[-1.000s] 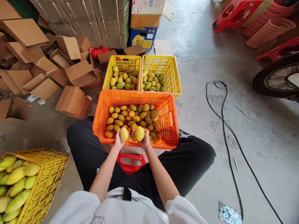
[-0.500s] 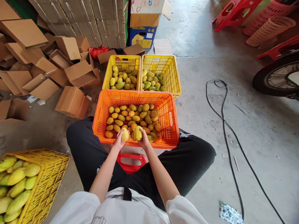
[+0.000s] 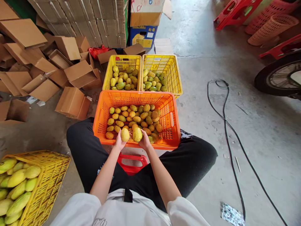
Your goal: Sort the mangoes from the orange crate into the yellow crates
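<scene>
I sit with an orange crate (image 3: 172, 121) of several yellow-green mangoes between my knees. My left hand (image 3: 119, 142) is closed around one yellow mango (image 3: 124, 134) over the crate's near edge. Right beside it, my right hand (image 3: 144, 142) grips a second yellow mango (image 3: 137, 134). The two fruits almost touch each other.
Two yellow crates (image 3: 141, 67) partly filled with mangoes stand behind the orange one. A fuller yellow crate (image 3: 47, 175) sits at my lower left. Loose cardboard boxes (image 3: 72, 102) litter the left. A black cable (image 3: 225, 125) runs across the floor on the right, near a wheel (image 3: 279, 78).
Both hands have drawn their mangoes closer together, and the right-hand fruit has turned slightly. The crates have not moved.
</scene>
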`<state>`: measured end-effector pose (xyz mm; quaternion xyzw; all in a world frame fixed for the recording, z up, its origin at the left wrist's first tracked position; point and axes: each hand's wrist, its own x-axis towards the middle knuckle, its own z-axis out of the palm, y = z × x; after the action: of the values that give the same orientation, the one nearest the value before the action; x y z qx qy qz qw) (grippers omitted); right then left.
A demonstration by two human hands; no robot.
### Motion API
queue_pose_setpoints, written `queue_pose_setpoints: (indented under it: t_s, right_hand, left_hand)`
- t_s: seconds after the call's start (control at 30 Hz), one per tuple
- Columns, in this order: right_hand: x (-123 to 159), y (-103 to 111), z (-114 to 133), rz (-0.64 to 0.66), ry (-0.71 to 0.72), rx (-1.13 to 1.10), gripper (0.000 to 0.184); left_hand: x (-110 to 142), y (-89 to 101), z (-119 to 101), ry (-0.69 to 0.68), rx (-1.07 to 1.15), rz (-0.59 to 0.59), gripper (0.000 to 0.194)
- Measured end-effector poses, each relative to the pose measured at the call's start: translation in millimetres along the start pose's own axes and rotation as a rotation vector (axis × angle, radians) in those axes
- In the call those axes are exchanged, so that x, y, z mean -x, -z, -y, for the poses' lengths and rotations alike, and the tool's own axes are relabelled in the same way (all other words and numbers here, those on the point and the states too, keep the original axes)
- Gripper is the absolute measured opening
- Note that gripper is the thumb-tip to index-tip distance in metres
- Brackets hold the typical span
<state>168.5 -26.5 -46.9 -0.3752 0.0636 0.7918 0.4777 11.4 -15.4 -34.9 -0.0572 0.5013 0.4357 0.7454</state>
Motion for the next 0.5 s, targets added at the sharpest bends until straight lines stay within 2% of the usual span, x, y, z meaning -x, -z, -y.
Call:
queue_pose_setpoints:
  t_s: [0.17,0.33,0.5]
  right_hand:
    - [1,1,1,-0.021,0.057,0.026,0.031]
    - [-1,5,0,-0.049,0.153,0.05,0.029]
    - [1,5,1,-0.07,0.127,0.028,0.028]
  left_hand:
    - [3,-3.7,-1,0.007,-0.01,-0.013,0.044]
    - [10,-6.9,-4,-0.035,0.041,-0.019,0.023]
    - [12,-7.2,-3,-0.089,0.019,-0.024,0.024]
